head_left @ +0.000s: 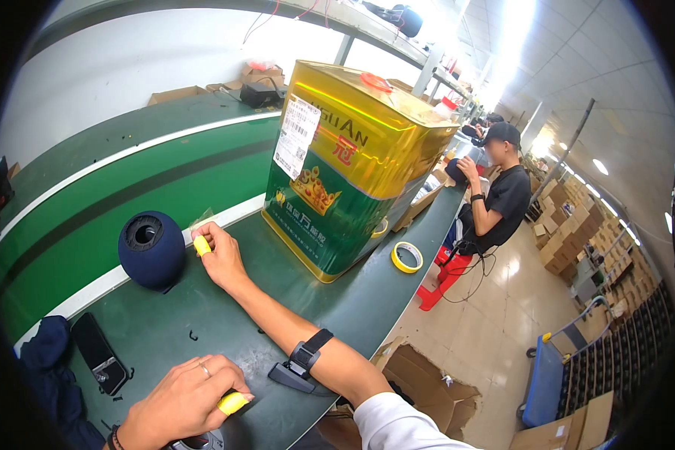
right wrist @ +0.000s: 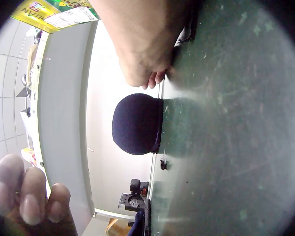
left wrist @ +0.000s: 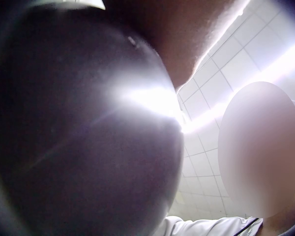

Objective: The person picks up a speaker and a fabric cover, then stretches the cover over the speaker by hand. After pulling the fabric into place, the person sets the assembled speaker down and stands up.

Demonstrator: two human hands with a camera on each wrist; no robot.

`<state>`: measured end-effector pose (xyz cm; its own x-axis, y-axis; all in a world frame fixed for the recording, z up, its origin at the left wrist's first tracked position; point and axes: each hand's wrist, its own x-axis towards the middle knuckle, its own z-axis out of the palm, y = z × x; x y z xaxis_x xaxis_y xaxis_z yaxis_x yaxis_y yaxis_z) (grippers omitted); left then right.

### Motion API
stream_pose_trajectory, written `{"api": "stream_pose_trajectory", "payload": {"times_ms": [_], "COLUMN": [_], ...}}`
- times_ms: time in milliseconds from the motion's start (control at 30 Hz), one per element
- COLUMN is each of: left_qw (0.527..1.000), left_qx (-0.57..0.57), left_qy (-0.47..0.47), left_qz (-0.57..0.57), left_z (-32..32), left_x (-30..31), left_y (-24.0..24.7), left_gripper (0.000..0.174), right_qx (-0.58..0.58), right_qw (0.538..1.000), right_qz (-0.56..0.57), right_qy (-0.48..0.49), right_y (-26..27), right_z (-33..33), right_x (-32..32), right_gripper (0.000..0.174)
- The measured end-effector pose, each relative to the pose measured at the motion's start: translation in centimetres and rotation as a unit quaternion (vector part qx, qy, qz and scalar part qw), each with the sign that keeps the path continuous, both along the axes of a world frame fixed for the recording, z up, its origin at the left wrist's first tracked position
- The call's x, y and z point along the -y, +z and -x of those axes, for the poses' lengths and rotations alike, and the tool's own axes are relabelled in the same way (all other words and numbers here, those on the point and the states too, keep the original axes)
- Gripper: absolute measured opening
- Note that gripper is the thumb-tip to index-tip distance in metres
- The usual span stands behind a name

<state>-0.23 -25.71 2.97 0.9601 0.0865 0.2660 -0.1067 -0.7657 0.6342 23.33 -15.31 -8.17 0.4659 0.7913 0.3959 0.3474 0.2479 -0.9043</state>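
In the head view my right hand (head_left: 221,259) reaches over the green bench, thumb and fingers pinching at a small piece of clear film (head_left: 202,218). A dark blue fabric-covered ball (head_left: 154,259), with a round opening on top, stands just left of it; the right wrist view shows the same ball (right wrist: 136,124). My left hand (head_left: 187,397) is nearer, palm down, fingers loosely bent. Yellow wraps (head_left: 233,403) cover a digit on each hand. Under the left wrist is a dark round part (head_left: 206,441), mostly hidden; a glossy dark curved surface (left wrist: 88,118) fills much of the left wrist view.
A tall yellow-green metal can (head_left: 345,172) stands beyond my right hand. A yellow tape roll (head_left: 406,257) lies near the bench edge. At left are a black phone (head_left: 100,352) and dark blue cloth (head_left: 51,367). Another person (head_left: 502,187) sits farther along the bench.
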Motion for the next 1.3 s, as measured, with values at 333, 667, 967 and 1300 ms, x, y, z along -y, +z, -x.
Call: {"api": "stream_pose_trajectory", "payload": {"times_ms": [333, 667, 967, 1300], "left_qw": [0.999, 0.999, 0.996, 0.995], "left_qx": [-0.003, 0.009, -0.003, 0.025], "left_qy": [0.019, 0.008, 0.026, 0.024], "left_qz": [-0.048, -0.047, -0.086, -0.088], "left_z": [0.1, 0.1, 0.3, 0.2], "left_x": [0.2, 0.1, 0.0, 0.1], "left_y": [0.1, -0.4, -0.4, -0.9], "left_gripper": [0.016, 0.009, 0.013, 0.009], "right_qx": [0.021, 0.019, -0.021, 0.042], "right_qw": [0.998, 0.999, 0.995, 0.998], "right_qz": [0.053, 0.020, 0.092, 0.043], "right_qy": [0.000, 0.016, 0.032, 0.009], "right_y": [0.4, -0.6, 1.2, 0.3], "right_z": [-0.2, -0.5, 0.0, -0.3], "right_x": [0.0, -0.4, 0.6, 0.2], "right_gripper": [0.028, 0.029, 0.066, 0.069]}}
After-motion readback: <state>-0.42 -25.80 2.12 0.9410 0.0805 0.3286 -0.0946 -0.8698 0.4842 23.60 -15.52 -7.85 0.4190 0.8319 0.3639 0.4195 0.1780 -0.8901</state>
